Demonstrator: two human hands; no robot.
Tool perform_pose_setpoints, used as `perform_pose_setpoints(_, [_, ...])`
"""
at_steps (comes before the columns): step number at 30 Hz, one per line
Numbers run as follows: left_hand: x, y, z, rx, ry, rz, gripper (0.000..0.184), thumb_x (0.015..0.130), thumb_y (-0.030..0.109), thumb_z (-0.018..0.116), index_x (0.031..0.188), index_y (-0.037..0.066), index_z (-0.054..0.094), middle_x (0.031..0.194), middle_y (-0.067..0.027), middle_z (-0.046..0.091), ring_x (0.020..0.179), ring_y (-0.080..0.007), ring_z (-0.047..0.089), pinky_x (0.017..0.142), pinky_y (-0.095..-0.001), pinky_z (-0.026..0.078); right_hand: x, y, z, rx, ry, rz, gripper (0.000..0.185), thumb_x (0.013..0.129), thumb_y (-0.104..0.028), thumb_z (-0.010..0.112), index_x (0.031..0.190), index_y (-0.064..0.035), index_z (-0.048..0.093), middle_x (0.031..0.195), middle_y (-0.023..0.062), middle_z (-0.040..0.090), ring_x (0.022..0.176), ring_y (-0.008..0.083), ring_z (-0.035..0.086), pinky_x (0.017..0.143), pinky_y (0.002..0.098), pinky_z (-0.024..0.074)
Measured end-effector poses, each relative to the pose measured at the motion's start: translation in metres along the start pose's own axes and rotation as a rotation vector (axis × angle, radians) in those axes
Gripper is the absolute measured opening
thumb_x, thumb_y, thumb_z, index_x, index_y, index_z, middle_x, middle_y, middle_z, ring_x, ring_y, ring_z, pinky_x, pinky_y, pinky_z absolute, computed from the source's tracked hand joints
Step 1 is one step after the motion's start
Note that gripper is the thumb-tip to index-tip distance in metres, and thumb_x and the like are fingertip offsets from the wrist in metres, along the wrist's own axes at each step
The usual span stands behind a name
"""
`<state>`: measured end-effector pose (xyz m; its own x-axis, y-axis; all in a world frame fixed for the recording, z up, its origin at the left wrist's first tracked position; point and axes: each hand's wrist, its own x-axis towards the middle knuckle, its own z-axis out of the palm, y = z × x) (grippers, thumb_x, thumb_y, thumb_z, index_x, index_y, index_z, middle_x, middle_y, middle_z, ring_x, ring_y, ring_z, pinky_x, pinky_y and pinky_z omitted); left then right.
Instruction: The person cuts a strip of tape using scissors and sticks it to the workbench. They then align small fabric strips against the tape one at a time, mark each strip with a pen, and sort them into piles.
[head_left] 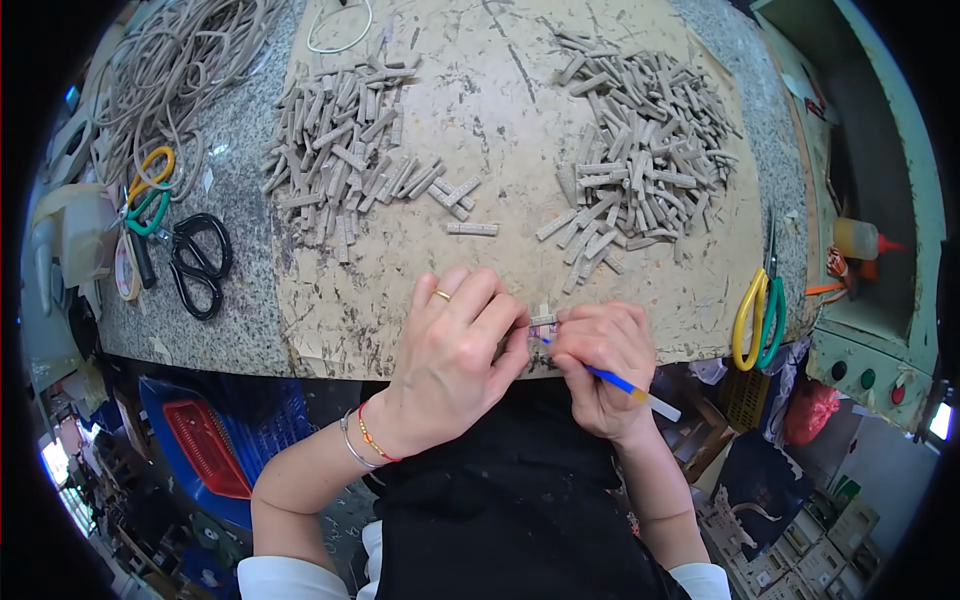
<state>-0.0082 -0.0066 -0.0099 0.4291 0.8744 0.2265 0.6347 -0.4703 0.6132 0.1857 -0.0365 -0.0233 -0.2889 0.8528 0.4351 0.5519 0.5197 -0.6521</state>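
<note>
My left hand [455, 340] is closed, thumb and index finger pinching one end of a short grey strip [543, 320] near the table's front edge. My right hand [605, 360] is wrapped round a blue pen [615, 380] with a whitish rear end. Its fingertips also come up against the strip's right end. The pen's tip points left, just under the strip; whether it touches is too small to tell. A small purple-and-white printed patch [540, 333] shows beneath the strip. Farther forward lies a single grey strip [472, 229].
Piles of grey strips lie at left [340, 140] and right [650, 150] on the worn board [480, 130]. At the left are black scissors [200, 265], yellow-and-green scissors [150, 195] and coiled grey cord [185, 70]. More scissors [762, 315] and a green metal machine [900, 200] stand right.
</note>
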Motion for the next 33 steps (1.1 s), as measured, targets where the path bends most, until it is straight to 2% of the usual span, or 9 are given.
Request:
perform_pose_setpoints(2, [0.009, -0.005, -0.005, 0.125, 0.042, 0.000, 0.012, 0.078, 0.006, 0.070, 0.084, 0.007, 0.060, 0.086, -0.0083, 0.053, 0.084, -0.0275, 0.054, 0.078, -0.0415, 0.038, -0.004, 0.003, -0.003, 0.080, 0.053, 0.020, 0.011, 0.086, -0.011, 0.074, 0.089, -0.0099, 0.064, 0.085, 0.0018, 0.068, 0.083, 0.0229, 0.068, 0.082, 0.0372, 0.0454])
perform_pose_setpoints(4, [0.030, -0.023, -0.012, 0.321, 0.171, -0.094, 0.010, 0.080, 0.007, 0.068, 0.087, 0.008, 0.060, 0.088, -0.0090, 0.055, 0.088, -0.0280, 0.055, 0.081, -0.0416, 0.038, -0.007, 0.004, -0.004, 0.120, 0.083, 0.032, 0.010, 0.087, -0.012, 0.074, 0.090, -0.0102, 0.064, 0.084, 0.0018, 0.068, 0.083, 0.0226, 0.068, 0.083, 0.0374, 0.0453])
perform_pose_setpoints(6, [0.050, -0.021, -0.010, 0.198, 0.223, -0.037, 0.010, 0.081, 0.007, 0.068, 0.087, 0.007, 0.061, 0.089, -0.0091, 0.056, 0.091, -0.0275, 0.056, 0.083, -0.0408, 0.038, -0.006, 0.004, -0.001, 0.127, 0.086, 0.025, 0.009, 0.088, -0.012, 0.073, 0.090, -0.0103, 0.064, 0.084, 0.0019, 0.068, 0.082, 0.0226, 0.068, 0.082, 0.0372, 0.0456])
perform_pose_setpoints(9, [0.063, -0.005, 0.008, 0.154, 0.094, 0.084, 0.010, 0.081, 0.008, 0.069, 0.088, 0.007, 0.061, 0.090, -0.0096, 0.056, 0.093, -0.0276, 0.056, 0.085, -0.0413, 0.039, -0.007, 0.004, 0.003, 0.142, 0.109, 0.014, 0.008, 0.089, -0.012, 0.072, 0.090, -0.0090, 0.064, 0.083, 0.0042, 0.067, 0.080, 0.0240, 0.067, 0.078, 0.0370, 0.0477])
perform_pose_setpoints(15, [0.053, -0.004, 0.006, 0.121, -0.007, 0.050, 0.014, 0.081, 0.003, 0.070, 0.090, 0.004, 0.059, 0.091, -0.0104, 0.054, 0.091, -0.0293, 0.054, 0.082, -0.0407, 0.039, -0.014, 0.009, 0.001, 0.255, 0.218, 0.065, 0.006, 0.092, -0.009, 0.068, 0.093, -0.0043, 0.065, 0.083, 0.0096, 0.066, 0.077, 0.0273, 0.065, 0.075, 0.0382, 0.0510])
perform_pose_setpoints(18, [0.034, 0.008, -0.008, 0.005, -0.102, 0.030, 0.016, 0.081, -0.001, 0.068, 0.091, 0.003, 0.057, 0.091, -0.0117, 0.053, 0.091, -0.0321, 0.053, 0.081, -0.0418, 0.041, -0.017, 0.008, 0.005, 0.310, 0.297, 0.085, 0.005, 0.093, -0.007, 0.067, 0.094, -0.0022, 0.065, 0.084, 0.0118, 0.066, 0.077, 0.0285, 0.065, 0.075, 0.0378, 0.0520])
perform_pose_setpoints(19, [0.026, 0.011, -0.007, -0.009, -0.079, 0.082, 0.018, 0.079, -0.004, 0.070, 0.092, 0.001, 0.058, 0.091, -0.0121, 0.054, 0.089, -0.0328, 0.055, 0.078, -0.0411, 0.046, -0.019, 0.008, 0.006, 0.331, 0.330, 0.102, 0.005, 0.093, -0.006, 0.066, 0.095, -0.0016, 0.064, 0.085, 0.0124, 0.066, 0.077, 0.0288, 0.065, 0.074, 0.0375, 0.0523])
perform_pose_setpoints(23, [0.001, 0.010, 0.004, -0.029, -0.055, 0.107, 0.021, 0.077, -0.006, 0.073, 0.095, -0.001, 0.064, 0.090, -0.0117, 0.058, 0.083, -0.0297, 0.060, 0.071, -0.0381, 0.049, -0.018, 0.008, 0.004, 0.291, 0.317, 0.103, 0.005, 0.094, -0.004, 0.065, 0.095, 0.0002, 0.064, 0.087, 0.0134, 0.066, 0.079, 0.0301, 0.066, 0.074, 0.0368, 0.0530])
perform_pose_setpoints(33, [0.001, -0.001, 0.005, -0.173, 0.024, 0.035, 0.018, 0.076, -0.004, 0.076, 0.090, 0.001, 0.066, 0.087, -0.0097, 0.059, 0.080, -0.0291, 0.057, 0.069, -0.0378, 0.047, -0.009, 0.004, 0.005, 0.172, 0.149, 0.082, 0.009, 0.090, -0.006, 0.071, 0.094, -0.0023, 0.064, 0.089, 0.0118, 0.068, 0.081, 0.0294, 0.067, 0.077, 0.0395, 0.0536])
